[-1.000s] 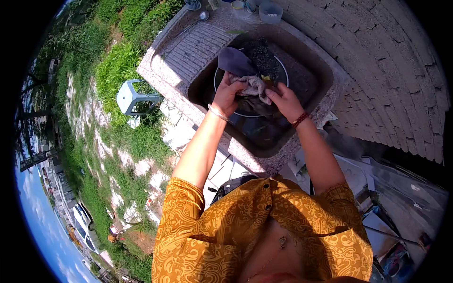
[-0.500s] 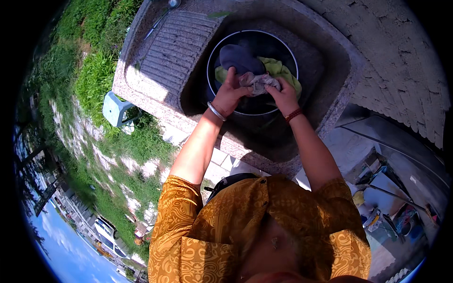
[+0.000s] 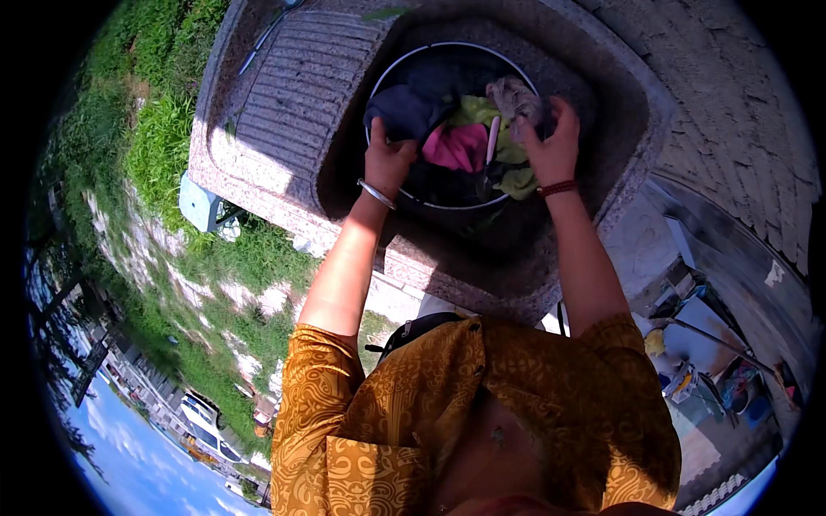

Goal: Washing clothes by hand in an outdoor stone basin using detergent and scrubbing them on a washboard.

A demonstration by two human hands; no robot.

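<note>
A dark round basin point(image 3: 376, 89) with a white rim stands in a stone sink and holds several wet cloths. At its left side my left hand point(image 3: 387, 162) is closed on a dark blue cloth point(image 3: 413, 105), some fingers hidden beneath it. On the right, my right hand point(image 3: 553, 150) has thumb and fingers apart, the thumb against a crumpled greyish-pink cloth point(image 3: 516, 96). Between the hands lie a bright pink cloth point(image 3: 458, 146) and a yellow-green cloth point(image 3: 514, 152). A thin pale pink strip or handle point(image 3: 493, 139) stands out beside the pink cloth.
The stone sink point(image 3: 637, 120) has a ribbed washboard slope point(image 3: 314, 73) left of its bowl. A thin long-handled utensil point(image 3: 260, 45) lies on its far left edge. A light blue stool point(image 3: 198, 202) stands on the grass to the left. Assorted objects point(image 3: 705, 378) lie at the lower right.
My hands have moved apart. The greyish-pink cloth has left the space between them and lies at the basin's far right. The dark blue cloth has shifted left; the pink cloth and pale strip now show.
</note>
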